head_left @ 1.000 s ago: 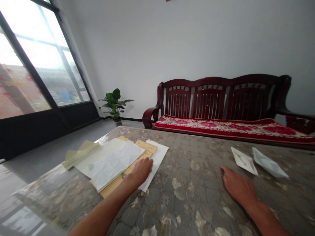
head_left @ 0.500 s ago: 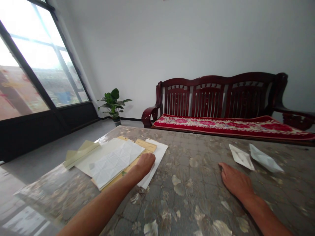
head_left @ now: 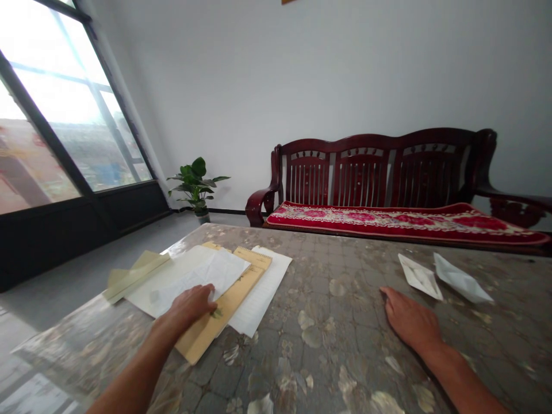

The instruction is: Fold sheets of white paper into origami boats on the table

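My left hand (head_left: 192,305) is over the right edge of a creased white sheet of paper (head_left: 228,270), its fingers bent and the thumb close to the edge. That sheet lies on another pale sheet (head_left: 142,296). Partly under them is a tan notepad (head_left: 245,293) with a perforated top, and beneath it a white sheet (head_left: 269,287) sticks out on the right. My right hand (head_left: 411,319) rests palm down on the table, apart from everything, thumb stretched left. Beyond it sit two folded paper boats, one cream (head_left: 420,277) and one pale blue-white (head_left: 461,279).
The table (head_left: 328,368) has a glossy floral cover. Folded yellowish paper (head_left: 138,275) lies at its left edge. Behind stand a dark red wooden bench (head_left: 366,172) with a red floral mat (head_left: 388,221) and a potted plant (head_left: 197,181). Glass doors (head_left: 81,103) are on the left.
My left hand has moved left and nearer, from the notepad to the edge of the creased sheet, uncovering more of the notepad. My right hand has stayed in place. The view has shifted slightly.
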{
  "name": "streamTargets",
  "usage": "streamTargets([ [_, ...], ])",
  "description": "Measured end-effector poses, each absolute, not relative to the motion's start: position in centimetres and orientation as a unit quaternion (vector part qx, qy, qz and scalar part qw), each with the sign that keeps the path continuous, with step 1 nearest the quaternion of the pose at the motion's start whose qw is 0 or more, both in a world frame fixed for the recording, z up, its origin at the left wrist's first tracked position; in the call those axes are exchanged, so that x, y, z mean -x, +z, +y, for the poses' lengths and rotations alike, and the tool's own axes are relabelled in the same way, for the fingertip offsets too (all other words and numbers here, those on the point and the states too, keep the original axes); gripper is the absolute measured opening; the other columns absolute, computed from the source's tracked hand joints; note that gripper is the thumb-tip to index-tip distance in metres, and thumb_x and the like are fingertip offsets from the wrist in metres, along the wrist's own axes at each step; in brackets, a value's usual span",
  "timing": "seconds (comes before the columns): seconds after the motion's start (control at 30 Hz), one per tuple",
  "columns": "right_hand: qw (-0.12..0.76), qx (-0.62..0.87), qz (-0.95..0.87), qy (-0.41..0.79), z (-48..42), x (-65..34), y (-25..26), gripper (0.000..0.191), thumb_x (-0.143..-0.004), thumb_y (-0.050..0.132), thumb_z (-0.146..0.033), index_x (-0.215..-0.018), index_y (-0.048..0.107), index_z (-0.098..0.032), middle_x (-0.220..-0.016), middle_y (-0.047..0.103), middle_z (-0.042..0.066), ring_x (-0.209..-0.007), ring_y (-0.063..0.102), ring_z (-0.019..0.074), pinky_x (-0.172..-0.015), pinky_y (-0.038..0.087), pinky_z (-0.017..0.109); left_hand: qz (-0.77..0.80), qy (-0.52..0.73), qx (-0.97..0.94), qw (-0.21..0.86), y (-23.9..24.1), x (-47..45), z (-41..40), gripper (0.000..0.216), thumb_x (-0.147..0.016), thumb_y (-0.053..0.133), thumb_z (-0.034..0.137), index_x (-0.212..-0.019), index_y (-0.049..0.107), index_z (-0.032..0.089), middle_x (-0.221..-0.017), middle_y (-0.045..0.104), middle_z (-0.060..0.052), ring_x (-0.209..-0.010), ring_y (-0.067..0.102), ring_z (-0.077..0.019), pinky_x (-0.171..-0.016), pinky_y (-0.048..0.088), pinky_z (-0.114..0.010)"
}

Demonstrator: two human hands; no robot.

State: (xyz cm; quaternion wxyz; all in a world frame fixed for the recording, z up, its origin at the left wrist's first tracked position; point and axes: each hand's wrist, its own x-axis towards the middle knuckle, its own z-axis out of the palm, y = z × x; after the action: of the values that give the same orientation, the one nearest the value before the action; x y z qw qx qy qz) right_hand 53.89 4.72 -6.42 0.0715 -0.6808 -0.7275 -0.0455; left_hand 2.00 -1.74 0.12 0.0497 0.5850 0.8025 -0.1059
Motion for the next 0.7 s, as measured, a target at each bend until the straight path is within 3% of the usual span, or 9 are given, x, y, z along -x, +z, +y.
streamTargets([
  [0.37, 0.081, 0.678, -0.73, -0.039, 4.7, -53.9, -6.4, 0.043, -0.094, 0.032, -0.02, -0.126, 0.061, -0.021, -0.126, 0.067, 0.008, -0.103, 0.069, 0.0256, -0.081, 0.054, 0.038, 0.783, -0.122, -0.609, 0.02, 0.3, -2.6, -3.1, 0.041, -0.084, 0.047, 0.017, -0.123, 0.061, 0.02, -0.115, 0.069, -0.013, -0.109, 0.065, -0.0274, -0.093, 0.045, -0.037],
  [0.6, 0.089, 0.679, -0.728, -0.039, 4.5, -53.8, -6.2, 0.043, -0.093, 0.033, -0.02, -0.125, 0.062, -0.022, -0.124, 0.068, 0.009, -0.099, 0.07, 0.0268, -0.077, 0.055, 0.039, 0.782, -0.039, -0.621, 0.022, -0.4, -0.4, -3.8, 0.033, -0.086, 0.045, 0.023, -0.111, 0.067, 0.028, -0.113, 0.071, -0.006, -0.107, 0.065, -0.023, -0.093, 0.045, -0.032],
  [0.7, 0.083, 0.679, -0.728, -0.045, 4.4, -53.7, -5.9, 0.043, -0.093, 0.034, -0.02, -0.125, 0.062, -0.022, -0.121, 0.07, 0.008, -0.099, 0.07, 0.0264, -0.077, 0.055, 0.038, 0.794, -0.045, -0.605, 0.019, 0.1, 0.0, -4.3, 0.035, -0.094, 0.035, 0.03, -0.094, 0.07, 0.024, -0.102, 0.073, -0.008, -0.098, 0.067, -0.0238, -0.083, 0.047, -0.03],
])
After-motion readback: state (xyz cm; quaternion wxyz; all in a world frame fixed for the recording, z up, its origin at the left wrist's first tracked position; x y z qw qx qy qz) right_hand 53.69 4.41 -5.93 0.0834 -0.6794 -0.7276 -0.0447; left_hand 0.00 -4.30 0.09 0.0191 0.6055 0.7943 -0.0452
